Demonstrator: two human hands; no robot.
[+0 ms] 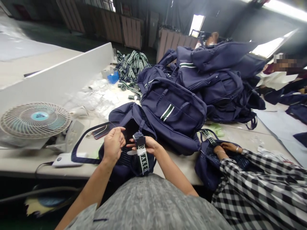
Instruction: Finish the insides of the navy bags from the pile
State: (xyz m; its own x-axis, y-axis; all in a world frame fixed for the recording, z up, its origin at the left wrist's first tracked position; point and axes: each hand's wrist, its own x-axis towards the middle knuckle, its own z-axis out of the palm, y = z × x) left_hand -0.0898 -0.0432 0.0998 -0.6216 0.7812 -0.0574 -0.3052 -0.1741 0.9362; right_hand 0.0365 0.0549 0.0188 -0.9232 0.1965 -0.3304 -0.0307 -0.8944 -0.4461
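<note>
My left hand (pixel 113 145) is closed in a pinch above an open navy bag (pixel 120 115) that lies in front of me. What its fingertips hold, if anything, is too small to make out. Around a dark webbing strap (pixel 143 159) with white lettering, my right hand (pixel 152 145) is closed, its fingers partly hidden behind the strap. A small white tag or strip crosses that strap near the fingers. One loop of the bag's navy handle (pixel 78 143) lies out on the table to the left.
A fan (pixel 35 119) and a white device (pixel 68 159) stand at left, near a phone (pixel 102 131). Navy backpacks (pixel 177 108) are heaped ahead, beside piled lettered straps (pixel 131 65). At right, a co-worker's hands (pixel 225 150) are in another navy bag (pixel 206 166).
</note>
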